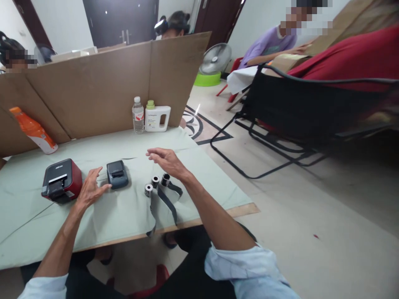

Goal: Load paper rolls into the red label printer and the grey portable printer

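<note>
L fingers (96, 172) nr dk device (117, 179)

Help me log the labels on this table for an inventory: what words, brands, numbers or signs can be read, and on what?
None reads with certainty.
White jug: dark print, too small.
Clear bottle: red marks on its label, too blurred.
Orange bottle: printed panel, too small.
Red-and-black device: pale mark on top, side sticker, both too small.
</note>
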{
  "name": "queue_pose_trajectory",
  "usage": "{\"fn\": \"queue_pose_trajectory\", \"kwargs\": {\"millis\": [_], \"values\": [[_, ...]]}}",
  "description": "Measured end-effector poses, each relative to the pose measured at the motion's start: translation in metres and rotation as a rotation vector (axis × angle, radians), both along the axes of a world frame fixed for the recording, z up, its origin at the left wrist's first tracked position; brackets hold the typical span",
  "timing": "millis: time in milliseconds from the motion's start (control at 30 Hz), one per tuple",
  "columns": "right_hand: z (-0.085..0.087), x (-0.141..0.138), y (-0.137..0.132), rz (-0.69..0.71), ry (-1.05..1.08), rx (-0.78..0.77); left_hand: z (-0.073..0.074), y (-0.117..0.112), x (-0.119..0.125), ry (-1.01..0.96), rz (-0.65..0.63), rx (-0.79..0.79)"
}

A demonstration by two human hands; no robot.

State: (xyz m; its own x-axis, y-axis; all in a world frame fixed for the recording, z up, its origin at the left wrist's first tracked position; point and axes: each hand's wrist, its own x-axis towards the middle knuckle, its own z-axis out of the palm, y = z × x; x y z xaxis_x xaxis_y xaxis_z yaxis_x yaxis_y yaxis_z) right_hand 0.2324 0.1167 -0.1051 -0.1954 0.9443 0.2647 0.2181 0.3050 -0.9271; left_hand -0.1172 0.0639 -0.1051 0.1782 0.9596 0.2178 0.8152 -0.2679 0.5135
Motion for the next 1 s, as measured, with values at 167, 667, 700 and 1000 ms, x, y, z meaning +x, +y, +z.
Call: {"fn": "queue_pose_trajectory", "kwargs": {"millis": [167,667,700,1000], "values": [[-0.022,0.045,-0.001,-0.047,-0.009,-0.235,0.014,-0.01,0.026,0.004,-0.088,0.118],[-0.019,0.053,-0.011,0.317,-0.315,-0.383,-0.028,0.005,0.15,-0.084,-0.312,-0.282],[-0.019,0.051,-0.012,0.333,-0.326,-0.352,-0.026,0.007,0.153,-0.111,-0.336,-0.29],[-0.026,0.034,-0.016,0.392,-0.302,-0.287,-0.021,-0.001,0.161,-0.163,-0.41,-0.245]]}}
